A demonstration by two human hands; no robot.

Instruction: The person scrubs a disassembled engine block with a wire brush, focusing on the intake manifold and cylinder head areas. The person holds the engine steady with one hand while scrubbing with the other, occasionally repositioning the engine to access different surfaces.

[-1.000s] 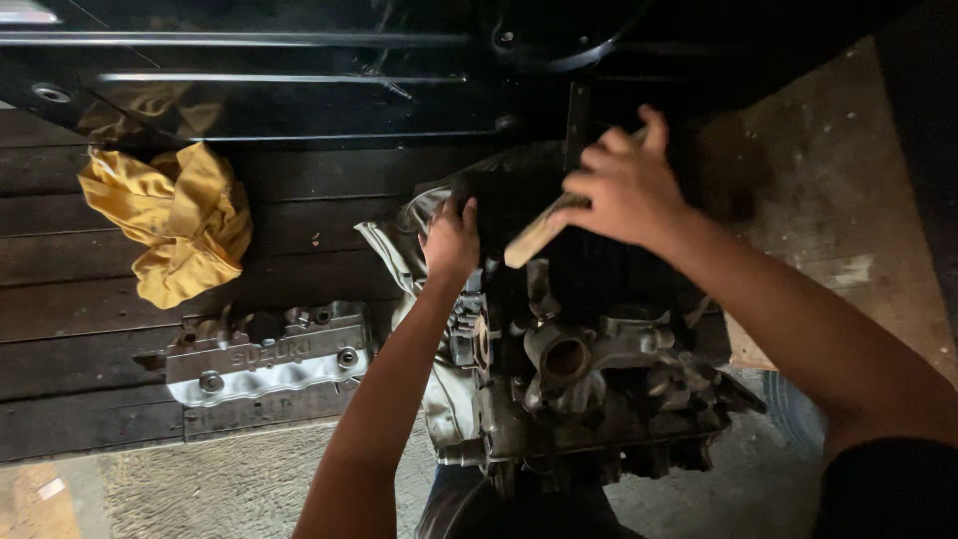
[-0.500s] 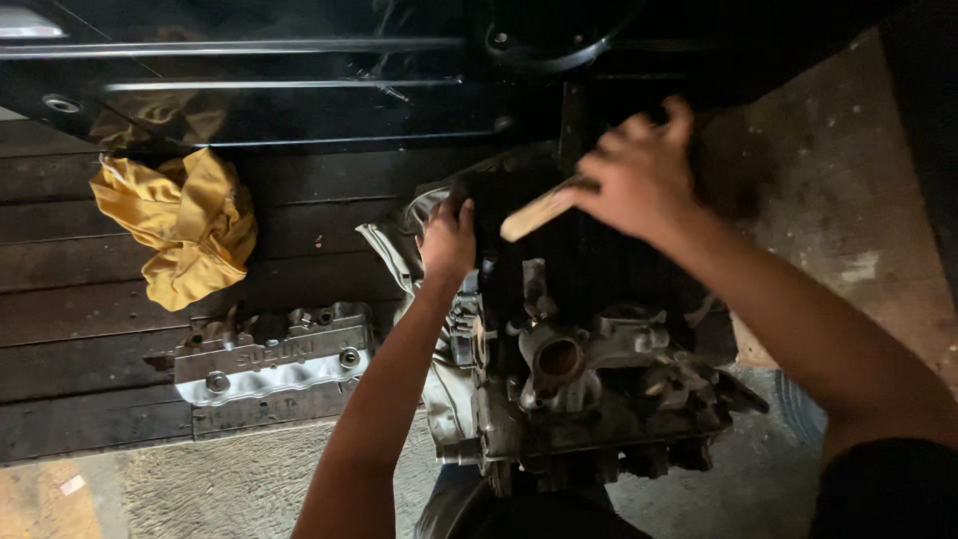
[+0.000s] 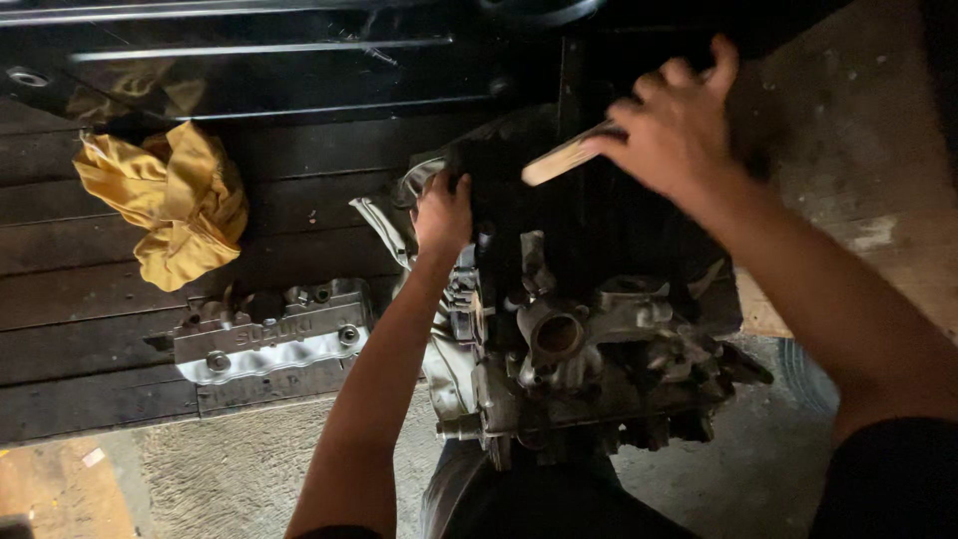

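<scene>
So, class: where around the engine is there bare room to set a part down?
Bare planks lie between the yellow cloth and the left hand; bare floor below the valve cover. Around the engine both arms crowd it.

Dim scene, top of view nearly black. Dark worn wooden plank platform runs left of the grip, boards lying left to right. Crumpled yellow cloth rag lies on it, well left of the grip. Silver cast-metal valve cover sits on the planks below-left of the grip, near the plank edge. Rough grey concrete floor below that edge. Thin grey metal bars cross the dark area above-left. Bare brownish concrete slab right of the grip.
</scene>
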